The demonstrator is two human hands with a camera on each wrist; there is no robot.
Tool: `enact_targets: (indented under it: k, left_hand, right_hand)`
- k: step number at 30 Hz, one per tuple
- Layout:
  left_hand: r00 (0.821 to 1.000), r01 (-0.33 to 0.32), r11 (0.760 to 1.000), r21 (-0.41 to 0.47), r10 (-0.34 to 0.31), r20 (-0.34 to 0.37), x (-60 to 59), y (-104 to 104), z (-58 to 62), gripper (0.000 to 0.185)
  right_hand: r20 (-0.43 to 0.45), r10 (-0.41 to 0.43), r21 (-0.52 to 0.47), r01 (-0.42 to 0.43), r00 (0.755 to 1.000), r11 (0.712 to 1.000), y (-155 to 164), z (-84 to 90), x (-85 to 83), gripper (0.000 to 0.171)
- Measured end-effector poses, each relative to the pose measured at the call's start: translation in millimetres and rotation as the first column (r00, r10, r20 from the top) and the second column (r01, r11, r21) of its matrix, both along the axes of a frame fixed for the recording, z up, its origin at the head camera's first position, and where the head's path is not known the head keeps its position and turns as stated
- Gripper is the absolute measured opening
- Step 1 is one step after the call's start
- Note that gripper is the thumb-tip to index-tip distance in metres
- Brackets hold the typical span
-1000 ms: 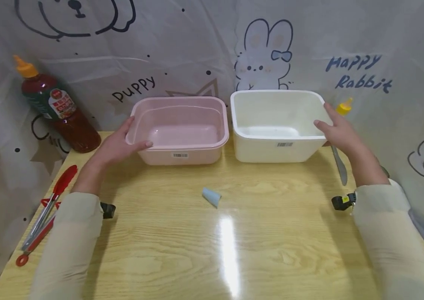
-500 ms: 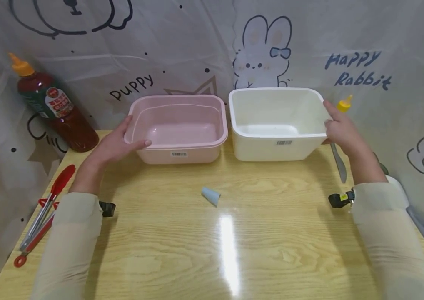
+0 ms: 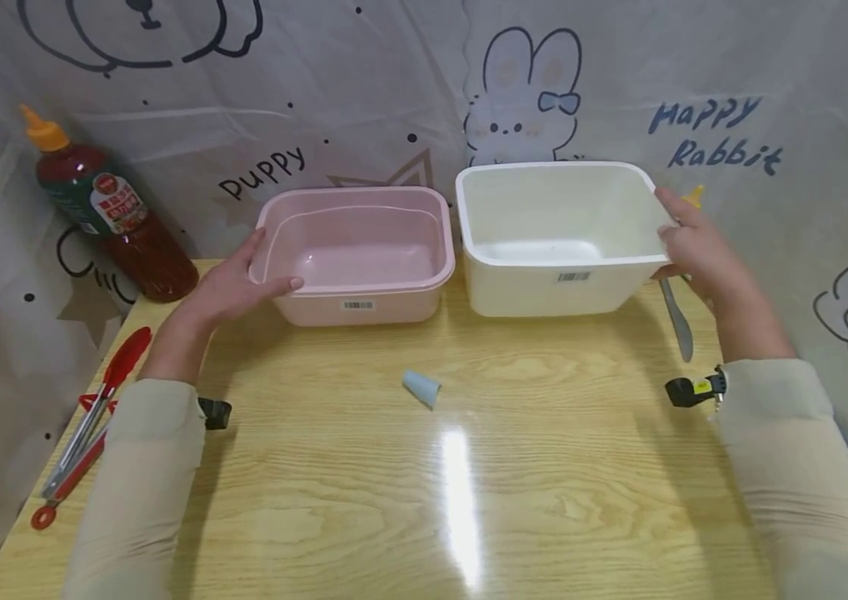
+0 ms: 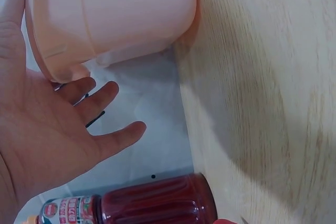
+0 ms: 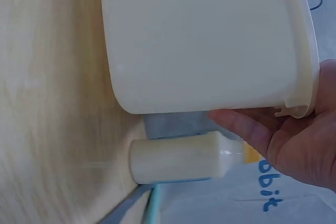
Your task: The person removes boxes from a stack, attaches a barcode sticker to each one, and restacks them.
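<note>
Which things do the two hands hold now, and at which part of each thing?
The right hand grips the white tub at its right rim. The left hand rests on the left rim of the pink tub, thumb inside; a full grip cannot be told.

On my head view, a dark red sauce bottle with an orange cap [image 3: 105, 223] stands at the far left corner of the yellow wood-grain worktop [image 3: 469, 483]. Red-tipped metal tongs [image 3: 87, 425] lie along the left edge. A small pale blue plastic cap [image 3: 421, 388] rests on its side near the middle. At the far right, a grey-handled utensil [image 3: 677, 318] lies beside a cream squeeze bottle with a yellow tip [image 5: 184, 158]. A cartoon-printed plastic sheet [image 3: 364, 92] hangs behind.
</note>
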State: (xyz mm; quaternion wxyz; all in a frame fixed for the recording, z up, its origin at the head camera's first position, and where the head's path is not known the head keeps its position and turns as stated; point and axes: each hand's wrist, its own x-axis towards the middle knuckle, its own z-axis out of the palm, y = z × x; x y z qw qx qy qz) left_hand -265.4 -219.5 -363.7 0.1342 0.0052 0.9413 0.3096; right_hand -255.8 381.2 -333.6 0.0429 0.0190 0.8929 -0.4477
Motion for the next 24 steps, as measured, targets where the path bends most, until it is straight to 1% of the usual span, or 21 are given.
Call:
enact_targets:
  k: [5,9,12,15,19,24]
  left_hand:
    - [1.000,0.001,1.000,-0.005,-0.001,0.006,0.1,0,-0.5,0.120]
    - [1.000,-0.005,1.000,-0.009,0.005,-0.003,-0.3,0,-0.4,0.118]
    - [1.000,-0.010,1.000,-0.010,0.010,-0.014,-0.1,1,-0.3,0.119]
    - [1.000,-0.015,1.000,-0.008,0.015,-0.022,0.5,2,0.0,0.119]
    - [0.999,-0.006,1.000,0.024,0.007,-0.037,1.1,6,-0.8,0.118]
    - [0.994,0.046,0.998,0.053,-0.041,-0.097,-1.1,17,-2.2,0.118]
  right_hand:
    - [-0.003,-0.010,-0.004,0.010,1.000,1.000,7,20.3,2.1,0.061]
    - [0.017,-0.051,-0.003,0.051,0.999,0.999,10,42.1,4.1,0.060]
    - [0.024,-0.084,-0.044,0.085,0.996,0.995,10,57.8,4.3,0.060]
    - [0.024,-0.096,-0.106,0.098,0.995,0.990,8,70.1,2.5,0.061]
    - [0.031,-0.075,-0.152,0.079,0.997,0.985,2,81.1,-0.5,0.064]
    - [0.023,-0.026,-0.181,0.030,0.999,0.983,-10,91.2,-3.1,0.069]
